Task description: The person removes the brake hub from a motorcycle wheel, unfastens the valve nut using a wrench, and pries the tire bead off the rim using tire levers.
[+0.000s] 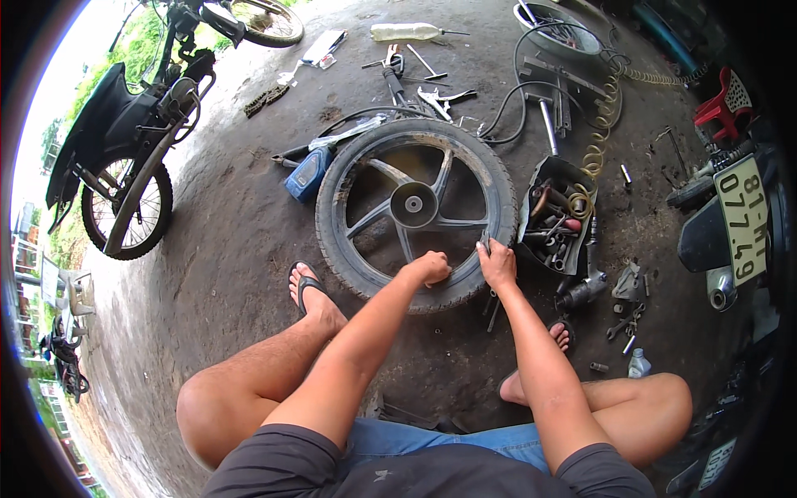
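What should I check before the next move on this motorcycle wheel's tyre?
1. Wheel lying flat on the concrete floor: ok.
2. Left hand on the tyre at its near edge: ok.
3. Right hand on the tyre edge beside it: ok.
4. Tyre bead seated under the hands: cannot tell.
5. Tray of sockets and tools close by the right hand: ok.
6. Left foot in sandal apart from the tyre: not ok, it touches.

Daylight floods in from the overexposed upper left; the floor is evenly shaded; fisheye edges bend and darken.
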Demonstrator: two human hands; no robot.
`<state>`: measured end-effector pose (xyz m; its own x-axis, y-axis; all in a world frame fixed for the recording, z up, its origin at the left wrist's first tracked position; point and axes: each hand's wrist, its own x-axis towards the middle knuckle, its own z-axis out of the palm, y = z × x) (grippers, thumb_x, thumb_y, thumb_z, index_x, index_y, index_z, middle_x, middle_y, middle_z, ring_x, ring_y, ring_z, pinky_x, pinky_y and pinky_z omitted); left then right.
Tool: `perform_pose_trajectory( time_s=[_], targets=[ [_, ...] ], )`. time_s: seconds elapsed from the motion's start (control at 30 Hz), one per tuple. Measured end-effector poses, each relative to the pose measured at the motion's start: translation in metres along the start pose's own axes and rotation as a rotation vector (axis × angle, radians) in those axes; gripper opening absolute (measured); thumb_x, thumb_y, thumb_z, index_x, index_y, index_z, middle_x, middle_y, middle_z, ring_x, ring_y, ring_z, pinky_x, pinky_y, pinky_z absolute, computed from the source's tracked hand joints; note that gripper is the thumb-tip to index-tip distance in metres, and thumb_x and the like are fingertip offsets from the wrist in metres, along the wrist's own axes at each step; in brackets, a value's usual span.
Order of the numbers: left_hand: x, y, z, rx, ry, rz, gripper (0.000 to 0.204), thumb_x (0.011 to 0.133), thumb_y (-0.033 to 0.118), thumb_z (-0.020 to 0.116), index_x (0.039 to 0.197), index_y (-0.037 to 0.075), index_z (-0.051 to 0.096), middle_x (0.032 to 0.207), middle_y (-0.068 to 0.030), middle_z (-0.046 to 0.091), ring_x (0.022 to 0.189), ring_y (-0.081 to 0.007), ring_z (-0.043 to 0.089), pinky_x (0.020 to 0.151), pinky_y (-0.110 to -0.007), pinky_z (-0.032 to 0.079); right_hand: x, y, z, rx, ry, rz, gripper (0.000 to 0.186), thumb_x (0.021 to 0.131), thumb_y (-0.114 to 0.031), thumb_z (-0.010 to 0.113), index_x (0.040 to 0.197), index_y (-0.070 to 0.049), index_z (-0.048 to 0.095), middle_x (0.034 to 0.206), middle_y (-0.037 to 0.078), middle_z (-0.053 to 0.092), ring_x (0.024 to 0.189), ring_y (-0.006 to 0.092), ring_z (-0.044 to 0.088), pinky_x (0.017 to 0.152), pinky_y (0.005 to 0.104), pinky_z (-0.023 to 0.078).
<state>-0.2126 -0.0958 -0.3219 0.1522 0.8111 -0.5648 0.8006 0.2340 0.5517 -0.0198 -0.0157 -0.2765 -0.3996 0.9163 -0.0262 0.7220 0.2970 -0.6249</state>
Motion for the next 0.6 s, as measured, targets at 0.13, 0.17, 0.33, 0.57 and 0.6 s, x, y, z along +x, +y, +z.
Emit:
perform_pose_trajectory(
  time_s=[0.13, 0.17, 0.33, 0.57, 0.6],
  targets=[
    [0.006, -0.006, 0.018, 0.007, 0.136, -0.082, 0.045, 0.101, 0.032, 0.050, 0.118, -0.003, 0.073, 0.124, -0.0289, 0.069, 0.112, -0.0426, 0.070, 0.098, -0.047, 0.057, -0.001, -0.006, 0.004, 0.001, 0.013, -0.020, 0.035, 0.098, -0.035, 0.067, 0.097, 0.000, 0.069, 0.090, 0.029, 0.069, 0.089, 0.0496, 0.068, 0.078, 0.0559, 0.053],
    [0.006, -0.008, 0.016, -0.027, 0.100, -0.133, 0.045, 0.102, 0.032, 0.050, 0.119, -0.003, 0.073, 0.127, -0.0288, 0.067, 0.112, -0.0417, 0.070, 0.099, -0.046, 0.058, 0.000, -0.006, 0.006, -0.014, 0.011, -0.016, 0.034, 0.098, -0.034, 0.067, 0.097, 0.000, 0.069, 0.090, 0.029, 0.070, 0.090, 0.0493, 0.068, 0.078, 0.0559, 0.053],
    [-0.002, -0.007, -0.015, 0.151, -0.137, 0.057, 0.045, 0.101, 0.034, 0.059, 0.124, -0.003, 0.069, 0.132, -0.0258, 0.067, 0.111, -0.0361, 0.072, 0.081, -0.041, 0.065, 0.000, -0.005, 0.007, 0.014, 0.010, 0.000, 0.034, 0.098, -0.034, 0.066, 0.099, -0.001, 0.070, 0.091, 0.028, 0.070, 0.090, 0.0488, 0.068, 0.079, 0.0553, 0.053],
    [0.004, -0.008, -0.010, 0.253, -0.131, 0.194, 0.032, 0.093, 0.023, 0.065, 0.118, 0.006, 0.076, 0.108, -0.0246, 0.074, 0.105, -0.0396, 0.074, 0.096, -0.043, 0.060, 0.000, 0.002, 0.002, -0.019, -0.008, 0.027, 0.037, 0.098, -0.038, 0.065, 0.098, -0.001, 0.070, 0.091, 0.029, 0.071, 0.091, 0.0505, 0.068, 0.082, 0.0569, 0.053],
    [0.001, -0.033, -0.007, 0.316, -0.080, 0.160, 0.032, 0.091, 0.022, 0.065, 0.118, 0.006, 0.076, 0.109, -0.0232, 0.074, 0.105, -0.0387, 0.074, 0.096, -0.043, 0.060, 0.002, -0.018, 0.008, 0.011, -0.020, -0.005, 0.037, 0.098, -0.038, 0.065, 0.098, -0.001, 0.070, 0.091, 0.029, 0.071, 0.091, 0.0505, 0.068, 0.082, 0.0569, 0.053]
  ],
)
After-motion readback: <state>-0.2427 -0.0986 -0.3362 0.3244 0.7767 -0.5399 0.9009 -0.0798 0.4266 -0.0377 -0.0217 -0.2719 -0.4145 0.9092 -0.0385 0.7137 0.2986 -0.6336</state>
